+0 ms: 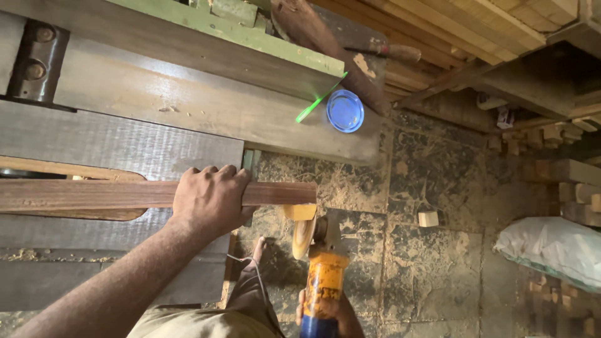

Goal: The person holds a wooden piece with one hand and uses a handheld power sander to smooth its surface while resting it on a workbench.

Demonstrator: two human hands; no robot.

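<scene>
My left hand (210,199) presses down on a long dark wooden strip (125,194) that lies across a grey machine table (119,147), its right end sticking out past the table's edge. My right hand (332,310) grips the yellow and blue body of an angle grinder (322,272). The grinder's disc (304,236) is just below the strip's free end, beside a small yellowish block (300,212). Whether the disc touches the wood cannot be told.
A blue round lid (345,111) and a green pen (319,99) lie on the table's far part. A small wood block (428,218) sits on the dusty tiled floor. Stacked timber (476,31) fills the top right; a white sack (554,247) lies at right. My foot (258,250) stands below.
</scene>
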